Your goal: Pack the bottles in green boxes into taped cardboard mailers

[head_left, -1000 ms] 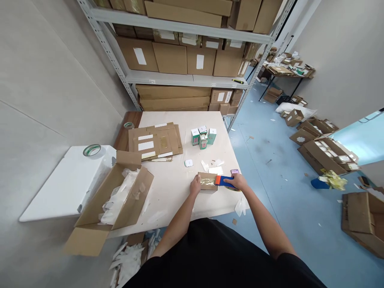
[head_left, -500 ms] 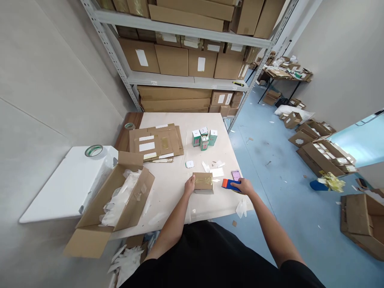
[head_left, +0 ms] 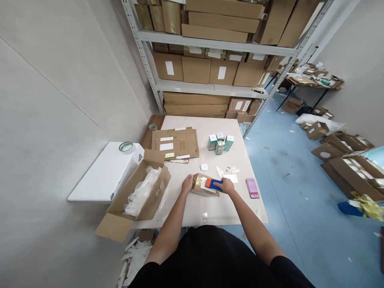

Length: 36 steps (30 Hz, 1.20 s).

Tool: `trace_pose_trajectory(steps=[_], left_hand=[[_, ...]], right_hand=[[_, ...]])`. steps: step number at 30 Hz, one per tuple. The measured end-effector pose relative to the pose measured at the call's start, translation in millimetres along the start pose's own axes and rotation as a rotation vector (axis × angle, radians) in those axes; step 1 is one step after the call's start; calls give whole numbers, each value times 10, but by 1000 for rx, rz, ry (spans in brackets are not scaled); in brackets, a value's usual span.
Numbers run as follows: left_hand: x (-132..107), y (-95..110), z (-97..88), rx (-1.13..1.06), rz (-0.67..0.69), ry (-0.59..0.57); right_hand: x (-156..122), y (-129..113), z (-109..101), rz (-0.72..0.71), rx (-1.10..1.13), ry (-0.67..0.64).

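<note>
A small cardboard box (head_left: 196, 183) with shiny tape across it sits near the front of the table, turned at a slant. My left hand (head_left: 187, 184) is closed on its left end. Over the top of the box, my right hand (head_left: 227, 186) grips a flat blue tool with an orange end (head_left: 213, 184); its exact kind is unclear. The orange end lies at a whitish patch on the box top, and I cannot tell whether it touches. Behind the box is a white paper slip (head_left: 231, 178), with a small white card (head_left: 204, 167) farther left.
Several green-and-white small boxes (head_left: 220, 147) stand farther back. Flattened cardboard (head_left: 183, 144) lies to the left, near an open carton (head_left: 156, 196) with white plastic inside. A pink item (head_left: 252, 188) lies at the right edge. Loaded shelving (head_left: 210, 89) stands behind the table (head_left: 180, 212).
My right hand has brought the blue-and-orange tool leftward from the table's right side onto the box. The box has turned under my left hand. The whole view has shifted.
</note>
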<state>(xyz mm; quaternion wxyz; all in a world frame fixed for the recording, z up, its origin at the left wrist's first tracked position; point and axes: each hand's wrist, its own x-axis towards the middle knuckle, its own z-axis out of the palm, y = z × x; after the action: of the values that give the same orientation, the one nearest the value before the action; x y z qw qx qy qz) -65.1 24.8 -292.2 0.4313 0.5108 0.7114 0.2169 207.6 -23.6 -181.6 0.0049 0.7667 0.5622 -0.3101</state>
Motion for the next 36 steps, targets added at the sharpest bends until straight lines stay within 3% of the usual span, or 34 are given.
trace_pose_trajectory(steps=[6, 11, 17, 21, 25, 30, 36], left_hand=[[-111, -34, 50, -157, -3, -64], [-196, -149, 259, -162, -79, -141], [-340, -53, 724, -90, -62, -135], [-403, 105, 922, -32, -77, -145], [-403, 214, 987, 34, -72, -174], [-368, 256, 992, 72, -89, -178], [-392, 255, 985, 92, -99, -174]], right_hand=[[108, -434, 212, -10, -78, -19], [155, -493, 215, 6, -142, -46], [124, -160, 67, 74, -149, -70], [102, 44, -21, 111, -130, -66], [88, 213, -158, 118, -119, -74], [30, 595, -364, 145, -157, -70], [-55, 857, -348, 142, -163, -53]])
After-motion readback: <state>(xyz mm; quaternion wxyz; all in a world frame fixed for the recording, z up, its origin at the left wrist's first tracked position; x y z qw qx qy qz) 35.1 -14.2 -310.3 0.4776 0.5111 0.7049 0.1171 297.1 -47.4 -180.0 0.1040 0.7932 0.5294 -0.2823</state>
